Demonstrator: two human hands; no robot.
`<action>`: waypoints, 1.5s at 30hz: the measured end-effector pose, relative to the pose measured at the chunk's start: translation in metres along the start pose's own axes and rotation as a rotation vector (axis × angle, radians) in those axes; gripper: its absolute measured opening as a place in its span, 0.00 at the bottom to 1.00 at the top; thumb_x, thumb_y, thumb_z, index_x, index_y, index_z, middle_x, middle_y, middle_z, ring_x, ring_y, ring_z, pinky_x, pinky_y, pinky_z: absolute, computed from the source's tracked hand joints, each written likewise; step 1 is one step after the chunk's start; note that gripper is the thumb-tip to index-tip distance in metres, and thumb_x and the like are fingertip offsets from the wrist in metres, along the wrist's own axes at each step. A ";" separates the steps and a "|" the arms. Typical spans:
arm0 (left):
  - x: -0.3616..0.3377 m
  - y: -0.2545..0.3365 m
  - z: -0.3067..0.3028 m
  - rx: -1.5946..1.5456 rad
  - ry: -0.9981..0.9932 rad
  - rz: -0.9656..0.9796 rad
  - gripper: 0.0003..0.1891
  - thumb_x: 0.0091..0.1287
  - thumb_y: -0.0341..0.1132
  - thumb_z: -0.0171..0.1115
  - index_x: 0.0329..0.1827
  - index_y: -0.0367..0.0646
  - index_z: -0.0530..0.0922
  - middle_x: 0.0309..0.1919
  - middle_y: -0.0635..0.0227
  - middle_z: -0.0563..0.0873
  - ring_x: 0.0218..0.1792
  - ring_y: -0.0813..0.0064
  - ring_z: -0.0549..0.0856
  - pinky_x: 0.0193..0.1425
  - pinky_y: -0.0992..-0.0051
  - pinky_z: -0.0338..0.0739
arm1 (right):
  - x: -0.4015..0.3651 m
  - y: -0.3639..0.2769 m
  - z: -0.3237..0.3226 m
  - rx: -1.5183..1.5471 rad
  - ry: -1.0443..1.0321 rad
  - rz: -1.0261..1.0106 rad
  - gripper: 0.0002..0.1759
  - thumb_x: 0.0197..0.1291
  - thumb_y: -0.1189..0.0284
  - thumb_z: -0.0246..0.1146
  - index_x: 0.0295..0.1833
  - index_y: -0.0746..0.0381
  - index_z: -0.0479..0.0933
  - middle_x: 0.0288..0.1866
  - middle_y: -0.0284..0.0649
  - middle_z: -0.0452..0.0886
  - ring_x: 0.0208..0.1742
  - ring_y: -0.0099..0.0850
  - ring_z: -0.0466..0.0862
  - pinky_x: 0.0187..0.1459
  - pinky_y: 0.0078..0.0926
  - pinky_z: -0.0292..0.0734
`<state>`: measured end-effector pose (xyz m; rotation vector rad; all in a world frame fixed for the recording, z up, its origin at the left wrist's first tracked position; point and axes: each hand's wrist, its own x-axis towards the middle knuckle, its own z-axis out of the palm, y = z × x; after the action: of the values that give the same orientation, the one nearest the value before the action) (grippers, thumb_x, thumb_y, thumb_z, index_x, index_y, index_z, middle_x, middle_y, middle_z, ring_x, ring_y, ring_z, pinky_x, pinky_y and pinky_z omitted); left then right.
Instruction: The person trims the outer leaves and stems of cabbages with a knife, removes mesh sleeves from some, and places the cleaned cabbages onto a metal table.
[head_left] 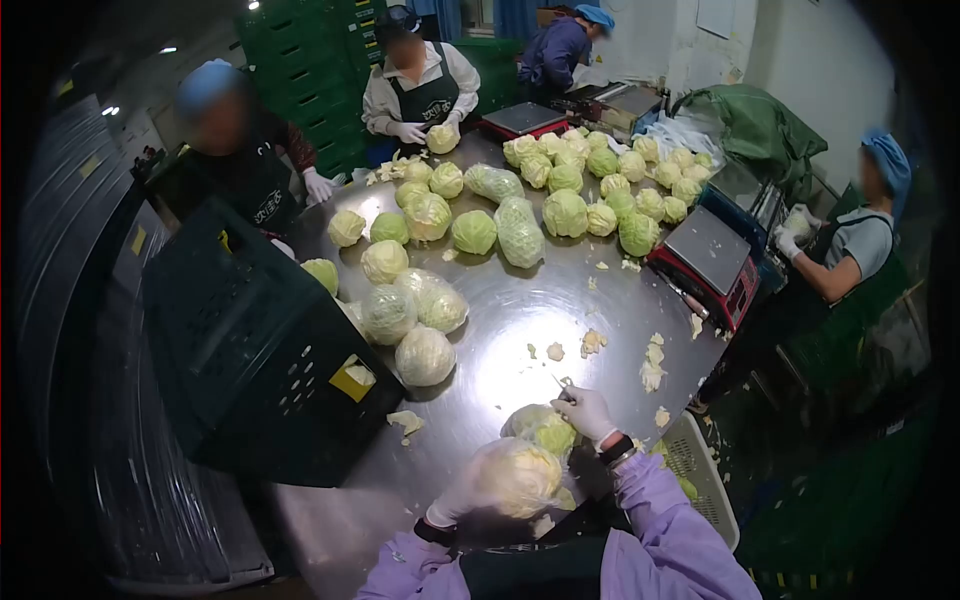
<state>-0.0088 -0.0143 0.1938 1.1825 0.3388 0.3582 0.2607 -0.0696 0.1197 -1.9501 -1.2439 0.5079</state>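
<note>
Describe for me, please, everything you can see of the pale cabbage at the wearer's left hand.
The pale cabbage is a rounded, cream head with overlapping leaves. Clear, shiny plastic appears to cover it, though how fully is unclear. It is at the near side of the metal table, with the gloved left hand against its left flank and a greener cabbage just beyond. Whether it rests on the table is hidden.
</note>
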 end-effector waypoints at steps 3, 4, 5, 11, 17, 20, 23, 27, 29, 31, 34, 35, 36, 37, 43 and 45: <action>-0.005 -0.031 -0.015 -0.435 0.062 0.012 0.48 0.51 0.57 0.70 0.71 0.40 0.62 0.66 0.56 0.69 0.65 0.64 0.72 0.69 0.61 0.68 | -0.013 0.014 -0.012 0.542 -0.051 0.216 0.10 0.63 0.69 0.63 0.30 0.63 0.76 0.23 0.29 0.77 0.25 0.18 0.76 0.28 0.18 0.71; -0.007 -0.048 -0.027 -0.666 0.154 0.019 0.52 0.49 0.67 0.65 0.71 0.41 0.61 0.66 0.53 0.70 0.64 0.60 0.73 0.68 0.57 0.70 | -0.024 0.004 -0.023 0.714 -0.060 0.278 0.10 0.64 0.70 0.62 0.31 0.62 0.75 0.24 0.29 0.77 0.25 0.17 0.76 0.28 0.17 0.71; -0.007 -0.053 -0.039 -0.668 0.160 0.007 0.52 0.49 0.67 0.65 0.71 0.41 0.61 0.66 0.53 0.70 0.64 0.60 0.73 0.68 0.57 0.70 | -0.035 -0.001 -0.027 0.889 -0.067 0.350 0.09 0.65 0.70 0.62 0.32 0.62 0.75 0.24 0.29 0.77 0.25 0.17 0.75 0.28 0.16 0.70; 0.016 -0.084 -0.087 -0.721 0.438 -0.104 0.33 0.73 0.59 0.41 0.70 0.42 0.63 0.64 0.59 0.73 0.64 0.62 0.73 0.65 0.59 0.71 | -0.068 -0.023 -0.029 1.066 -0.256 0.524 0.10 0.68 0.67 0.57 0.34 0.59 0.73 0.27 0.28 0.76 0.26 0.16 0.73 0.29 0.15 0.68; -0.003 -0.061 -0.013 0.493 0.764 -0.007 0.26 0.68 0.35 0.61 0.66 0.38 0.63 0.50 0.62 0.78 0.46 0.74 0.80 0.50 0.75 0.76 | -0.071 -0.057 -0.026 1.063 -0.169 0.378 0.12 0.69 0.65 0.57 0.32 0.58 0.71 0.24 0.28 0.74 0.21 0.16 0.70 0.23 0.14 0.65; -0.006 -0.043 0.044 -0.076 0.521 -0.027 0.32 0.67 0.32 0.61 0.71 0.40 0.55 0.58 0.61 0.73 0.57 0.72 0.76 0.62 0.71 0.72 | -0.075 -0.078 -0.033 0.976 -0.253 0.543 0.14 0.69 0.65 0.56 0.30 0.58 0.69 0.23 0.27 0.70 0.23 0.15 0.69 0.25 0.15 0.64; -0.002 -0.046 0.045 -0.378 0.487 -0.056 0.37 0.66 0.29 0.60 0.73 0.42 0.48 0.64 0.61 0.67 0.65 0.70 0.70 0.69 0.68 0.65 | -0.084 -0.080 -0.029 0.981 -0.411 0.524 0.15 0.69 0.64 0.55 0.28 0.56 0.67 0.21 0.27 0.67 0.25 0.15 0.69 0.29 0.16 0.64; -0.008 -0.091 0.025 -0.495 0.417 0.105 0.38 0.61 0.39 0.67 0.71 0.41 0.57 0.63 0.61 0.71 0.63 0.68 0.73 0.68 0.67 0.67 | -0.083 -0.064 -0.011 1.272 -0.346 0.271 0.16 0.70 0.63 0.52 0.28 0.56 0.67 0.19 0.27 0.65 0.23 0.19 0.68 0.27 0.17 0.62; -0.015 -0.090 0.012 -0.515 0.362 0.010 0.39 0.59 0.43 0.68 0.71 0.41 0.59 0.62 0.60 0.72 0.63 0.67 0.73 0.68 0.66 0.69 | -0.089 -0.056 -0.003 1.355 -0.314 0.255 0.16 0.70 0.62 0.52 0.28 0.56 0.68 0.19 0.27 0.66 0.23 0.20 0.68 0.27 0.17 0.62; -0.011 -0.084 0.003 -0.534 0.309 -0.073 0.41 0.58 0.47 0.70 0.70 0.41 0.61 0.61 0.60 0.73 0.62 0.66 0.74 0.68 0.66 0.70 | -0.092 -0.045 0.007 1.750 -0.387 0.245 0.15 0.70 0.60 0.54 0.35 0.60 0.71 0.29 0.33 0.74 0.29 0.24 0.72 0.35 0.20 0.69; 0.000 -0.094 -0.012 -0.597 0.286 -0.059 0.45 0.55 0.52 0.72 0.70 0.39 0.61 0.61 0.58 0.74 0.61 0.62 0.76 0.67 0.65 0.72 | -0.095 -0.043 0.017 1.406 -0.025 0.319 0.16 0.72 0.60 0.50 0.44 0.62 0.74 0.37 0.35 0.78 0.37 0.28 0.78 0.44 0.23 0.75; 0.003 -0.107 -0.016 -0.596 0.279 -0.063 0.45 0.55 0.52 0.72 0.70 0.39 0.61 0.61 0.58 0.74 0.61 0.62 0.76 0.67 0.65 0.72 | -0.094 -0.038 0.018 1.405 -0.016 0.317 0.16 0.72 0.60 0.50 0.44 0.62 0.74 0.37 0.35 0.78 0.37 0.28 0.78 0.44 0.23 0.75; 0.004 -0.118 -0.019 -0.690 0.249 0.011 0.41 0.60 0.55 0.65 0.71 0.41 0.61 0.63 0.58 0.73 0.62 0.60 0.75 0.67 0.61 0.72 | -0.094 -0.028 0.018 1.069 0.090 0.218 0.16 0.72 0.61 0.50 0.48 0.62 0.74 0.40 0.37 0.79 0.40 0.29 0.79 0.47 0.24 0.75; 0.009 -0.129 -0.024 -0.785 0.214 0.089 0.39 0.65 0.58 0.59 0.71 0.43 0.61 0.65 0.57 0.71 0.63 0.59 0.74 0.66 0.58 0.72 | -0.090 -0.012 0.017 0.727 0.190 0.118 0.16 0.73 0.62 0.50 0.51 0.63 0.74 0.42 0.38 0.80 0.44 0.31 0.80 0.50 0.25 0.76; 0.023 -0.078 -0.006 -1.052 0.019 0.196 0.36 0.69 0.59 0.52 0.74 0.48 0.57 0.70 0.61 0.65 0.69 0.59 0.66 0.69 0.56 0.68 | -0.108 0.033 -0.009 0.989 -0.111 0.803 0.19 0.67 0.64 0.59 0.57 0.63 0.72 0.30 0.30 0.78 0.22 0.18 0.75 0.21 0.16 0.68; 0.014 -0.083 0.004 -1.081 0.098 0.103 0.37 0.68 0.58 0.53 0.74 0.48 0.56 0.70 0.61 0.65 0.69 0.59 0.67 0.70 0.57 0.67 | -0.114 0.013 -0.018 0.627 0.187 0.519 0.19 0.66 0.63 0.60 0.57 0.63 0.72 0.29 0.29 0.77 0.23 0.17 0.74 0.22 0.14 0.67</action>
<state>0.0127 -0.0390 0.1167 0.1204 0.1214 0.5875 0.2296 -0.1811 0.1142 -1.6962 -0.3697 0.8343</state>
